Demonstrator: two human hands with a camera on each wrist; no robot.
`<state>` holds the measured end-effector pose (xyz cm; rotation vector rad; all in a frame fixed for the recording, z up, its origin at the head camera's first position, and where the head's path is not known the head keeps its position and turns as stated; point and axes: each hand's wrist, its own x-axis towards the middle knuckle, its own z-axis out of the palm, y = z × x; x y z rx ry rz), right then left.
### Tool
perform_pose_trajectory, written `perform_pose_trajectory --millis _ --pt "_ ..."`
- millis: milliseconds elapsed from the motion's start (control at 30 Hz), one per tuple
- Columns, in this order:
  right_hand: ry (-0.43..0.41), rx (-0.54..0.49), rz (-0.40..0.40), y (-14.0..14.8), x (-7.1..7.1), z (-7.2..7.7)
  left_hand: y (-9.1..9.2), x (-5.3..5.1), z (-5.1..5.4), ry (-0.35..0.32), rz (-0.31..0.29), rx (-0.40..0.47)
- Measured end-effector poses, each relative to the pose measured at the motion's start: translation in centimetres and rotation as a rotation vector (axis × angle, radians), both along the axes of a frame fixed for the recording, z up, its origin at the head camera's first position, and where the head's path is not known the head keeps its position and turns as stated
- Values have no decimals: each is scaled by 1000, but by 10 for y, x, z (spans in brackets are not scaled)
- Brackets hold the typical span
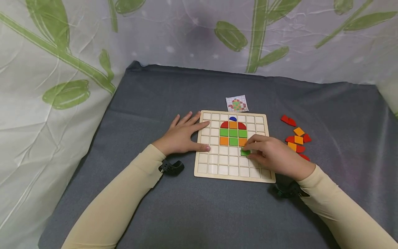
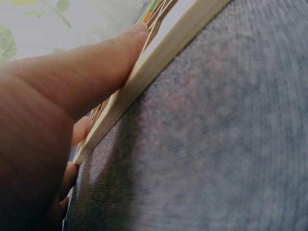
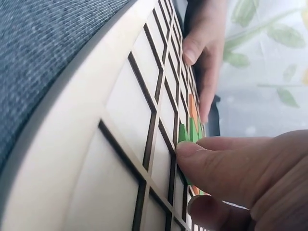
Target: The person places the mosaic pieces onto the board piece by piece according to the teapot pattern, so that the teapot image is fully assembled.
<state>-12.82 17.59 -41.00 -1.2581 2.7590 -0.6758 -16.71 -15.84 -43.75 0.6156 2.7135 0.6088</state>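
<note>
My right hand [image 1: 272,154] pinches a green square tile [image 1: 245,152] between thumb and fingers, just over a grid cell below the placed tiles. The same green tile [image 3: 183,132] shows partly behind the thumb in the right wrist view. My left hand [image 1: 183,136] lies with spread fingers on the left edge of the wooden grid board [image 1: 212,169]; its thumb and index finger reach onto the cells. On the board sit a blue half-round tile [image 1: 233,119], two red quarter-round tiles [image 1: 224,125], green squares [image 1: 233,132] and orange squares [image 1: 224,140], several in all.
A small printed pattern card [image 1: 237,103] lies behind the board. Right of the board, several loose orange squares [image 1: 299,131] and red curved tiles [image 1: 288,120] are scattered on the grey cloth [image 1: 174,214]. A leaf-patterned curtain [image 1: 192,34] hangs behind.
</note>
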Motion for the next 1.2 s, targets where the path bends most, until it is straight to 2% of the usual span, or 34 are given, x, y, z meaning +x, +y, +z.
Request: perform_pose_trajectory --millis 433,900,1200 --pt "-4 -5 2 -4 -1 -4 -1 -1 2 -6 7 -9" --pt "7 26 -7 2 3 0 0 1 1 -11 2 -8" --pt "-16 31 -133 30 5 13 0 0 1 -13 5 -14"
